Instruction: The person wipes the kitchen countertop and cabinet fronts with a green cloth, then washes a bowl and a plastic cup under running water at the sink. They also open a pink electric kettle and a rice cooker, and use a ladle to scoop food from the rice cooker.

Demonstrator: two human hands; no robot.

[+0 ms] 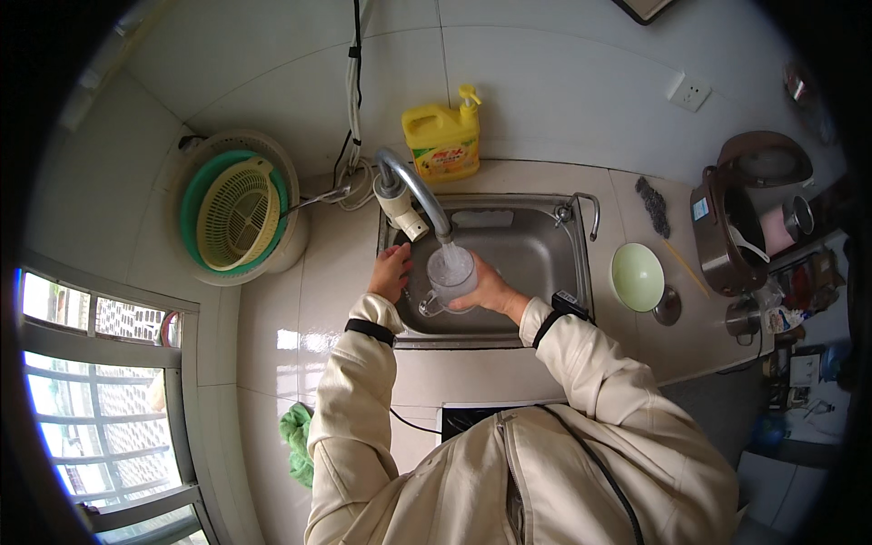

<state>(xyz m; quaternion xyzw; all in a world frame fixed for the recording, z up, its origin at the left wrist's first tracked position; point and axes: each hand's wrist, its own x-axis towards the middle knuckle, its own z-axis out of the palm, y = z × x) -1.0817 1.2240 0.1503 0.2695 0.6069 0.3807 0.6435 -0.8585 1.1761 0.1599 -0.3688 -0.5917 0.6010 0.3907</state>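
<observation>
My right hand grips a clear glass mug from its right side, holding it over the stainless steel sink. Water streams from the curved metal faucet spout straight into the mug, and the water inside looks bubbly. The mug's handle points toward the lower left. On the left, my left hand hovers at the sink's edge with loosely bent fingers and nothing visible in it. Just above its fingertips is the cream-coloured faucet body; contact between them cannot be made out.
A yellow pump jug stands behind the sink. At left, a cream strainer sits inside a green basin. Rightward are a small curved tap, a pale green bowl, a chopstick and an open rice cooker. A green cloth lies lower left.
</observation>
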